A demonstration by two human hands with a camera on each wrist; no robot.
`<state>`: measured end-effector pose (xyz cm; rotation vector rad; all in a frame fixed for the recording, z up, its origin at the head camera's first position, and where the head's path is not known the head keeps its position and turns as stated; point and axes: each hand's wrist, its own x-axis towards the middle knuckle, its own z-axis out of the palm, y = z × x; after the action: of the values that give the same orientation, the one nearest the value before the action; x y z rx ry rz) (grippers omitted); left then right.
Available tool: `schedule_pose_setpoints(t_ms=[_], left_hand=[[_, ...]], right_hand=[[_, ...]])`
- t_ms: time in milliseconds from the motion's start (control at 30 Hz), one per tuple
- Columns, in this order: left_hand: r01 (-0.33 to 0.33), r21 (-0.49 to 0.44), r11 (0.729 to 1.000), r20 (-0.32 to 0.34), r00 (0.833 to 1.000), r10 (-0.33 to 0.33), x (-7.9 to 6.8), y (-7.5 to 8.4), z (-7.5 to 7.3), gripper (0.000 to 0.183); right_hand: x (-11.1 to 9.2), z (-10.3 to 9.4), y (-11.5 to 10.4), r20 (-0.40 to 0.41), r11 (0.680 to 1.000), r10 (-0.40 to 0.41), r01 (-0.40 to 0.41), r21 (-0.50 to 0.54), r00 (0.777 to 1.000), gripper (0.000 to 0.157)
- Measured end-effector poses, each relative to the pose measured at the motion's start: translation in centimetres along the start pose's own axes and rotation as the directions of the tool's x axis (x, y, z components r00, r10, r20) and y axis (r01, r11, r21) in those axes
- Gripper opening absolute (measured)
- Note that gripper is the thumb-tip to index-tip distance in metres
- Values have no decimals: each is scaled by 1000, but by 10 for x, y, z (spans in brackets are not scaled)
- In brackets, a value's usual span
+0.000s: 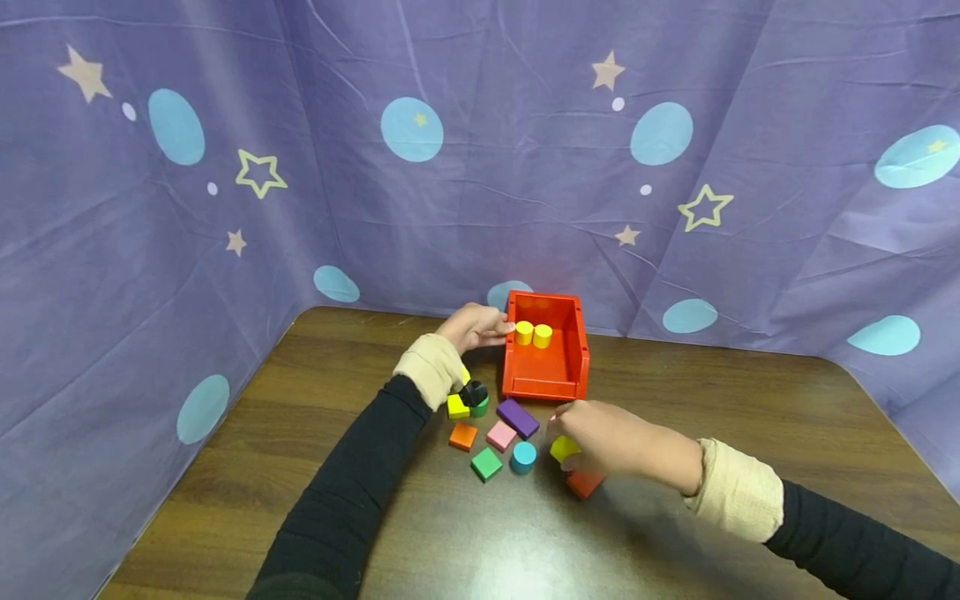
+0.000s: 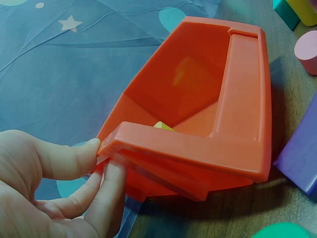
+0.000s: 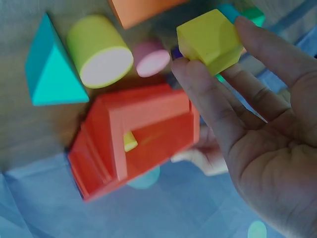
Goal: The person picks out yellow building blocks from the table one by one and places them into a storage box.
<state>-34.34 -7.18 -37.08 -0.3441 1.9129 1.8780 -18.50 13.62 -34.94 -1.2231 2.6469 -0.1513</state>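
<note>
In the head view my left hand is at the left side of a red open-fronted bin. The left wrist view shows its thumb and fingers pinching the rim of the bin. Two yellow cylinders stand inside the bin. My right hand is in front of the bin's near right corner and holds a yellow cube between thumb and fingertips, over the table. Just beneath this hand lies a red-orange block, partly covered by it.
Loose blocks lie in front of the bin: purple, pink, green, orange, yellow and a blue cylinder. The left forearm passes beside them. A purple patterned cloth hangs behind the wooden table.
</note>
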Motion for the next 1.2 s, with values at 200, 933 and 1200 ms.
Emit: schedule_pose_setpoints(t_ms=[200,933,1200], left_hand=[[-11,7,1000,3,1000,11,0,-1,0,49],[12,-2,1000,10,1000,-12,2,0,-2,50],[12,-2,1000,10,1000,-12,1,1,-2,52]], right_hand=[[1,-22,1,-47,1000,8,-8,-8,999,24],[49,-102,21,-87,997,57,-62,-51,995,23],[73,-116,25,-93,995,77,-83,-57,993,16]])
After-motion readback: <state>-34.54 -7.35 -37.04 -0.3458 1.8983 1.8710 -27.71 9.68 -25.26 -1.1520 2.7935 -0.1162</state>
